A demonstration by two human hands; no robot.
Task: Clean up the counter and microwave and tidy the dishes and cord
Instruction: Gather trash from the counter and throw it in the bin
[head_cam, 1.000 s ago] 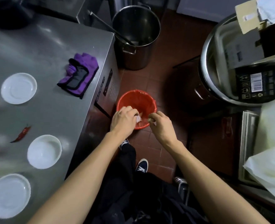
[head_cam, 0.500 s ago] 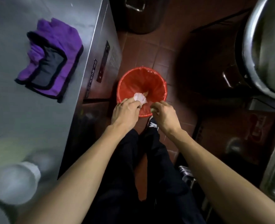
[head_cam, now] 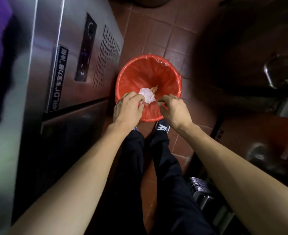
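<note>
Stainless bench (head_cam: 26,82): cabinet front with control panel filled the left side. Red bin (head_cam: 172,73), plastic-lined, stood on the tiled floor at the bench's near corner. Left hand (head_cam: 127,108): grip curled, fingertips pinching the tissue over the bin's near rim. Right hand (head_cam: 173,109): fingers loosely curled; whether they held anything could not be told. Crumpled white tissue (head_cam: 147,95), stained orange at one end: judged light, soft, crushable, best pinched at any fold.

I look down on a dim floor (head_cam: 158,33) of red-brown tiles. A stainless steel cabinet (head_cam: 43,68) with a vent grille and a dark control panel (head_cam: 86,48) fills my left side; deep shadow lies right.
</note>
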